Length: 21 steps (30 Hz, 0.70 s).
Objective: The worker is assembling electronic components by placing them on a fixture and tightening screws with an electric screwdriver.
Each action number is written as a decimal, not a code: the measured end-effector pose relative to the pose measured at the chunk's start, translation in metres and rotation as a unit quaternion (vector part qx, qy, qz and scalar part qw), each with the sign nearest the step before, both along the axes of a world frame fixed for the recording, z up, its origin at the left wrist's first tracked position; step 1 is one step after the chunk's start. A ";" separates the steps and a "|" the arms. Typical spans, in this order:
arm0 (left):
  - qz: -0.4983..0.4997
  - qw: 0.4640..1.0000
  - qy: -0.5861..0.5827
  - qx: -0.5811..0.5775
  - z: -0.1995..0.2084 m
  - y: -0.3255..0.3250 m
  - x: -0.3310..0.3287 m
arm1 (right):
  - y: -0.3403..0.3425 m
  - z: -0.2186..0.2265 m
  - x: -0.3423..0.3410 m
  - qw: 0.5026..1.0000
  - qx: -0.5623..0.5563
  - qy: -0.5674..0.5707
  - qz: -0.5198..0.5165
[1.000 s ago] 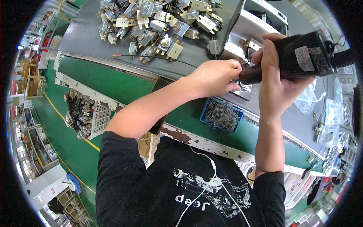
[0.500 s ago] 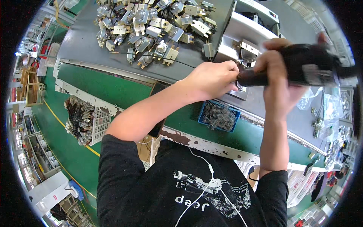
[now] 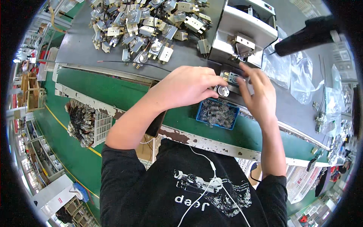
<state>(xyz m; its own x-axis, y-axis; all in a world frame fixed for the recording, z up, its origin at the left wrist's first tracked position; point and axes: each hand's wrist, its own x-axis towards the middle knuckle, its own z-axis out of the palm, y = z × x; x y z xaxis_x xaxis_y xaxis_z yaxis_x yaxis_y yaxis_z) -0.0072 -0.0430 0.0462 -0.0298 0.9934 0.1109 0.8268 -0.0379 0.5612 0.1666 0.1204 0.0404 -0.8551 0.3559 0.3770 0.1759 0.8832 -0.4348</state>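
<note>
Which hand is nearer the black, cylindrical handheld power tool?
Right. The right hand is below and left of the black tool, apart from it; the left hand is farther left, its fingers pinching a small, round silvery part.

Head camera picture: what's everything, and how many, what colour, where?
Table: one, grey, upper half
Pronged metal units: many, silver and cream, mostly upper left
Metal machine: one, silver and black, upper centre-right
Power screwdriver: one, black, upper right
Plastic bags: several, clear, table's right
Bin: one, blue, near centre
Springs: many, silver, inside the bin
Baskets: at least two, white, left and lower right
Earphone cable: one, white, bottom middle
T-shirt: one, black, bottom middle
Left hand: one, bare, centre, pinching a round silver part
Right hand: one, bare, beside it
</note>
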 end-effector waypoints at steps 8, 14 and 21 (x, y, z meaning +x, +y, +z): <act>0.003 1.000 0.006 -0.009 -0.003 0.000 -0.005 | 0.003 -0.016 0.003 0.998 0.032 0.029 0.050; 0.009 1.000 -0.017 0.001 0.001 0.001 -0.010 | 0.011 0.001 0.013 0.988 -0.026 0.152 -0.017; 0.024 0.999 -0.014 -0.015 0.000 0.001 -0.011 | 0.029 0.017 0.045 0.977 -0.159 0.107 -0.089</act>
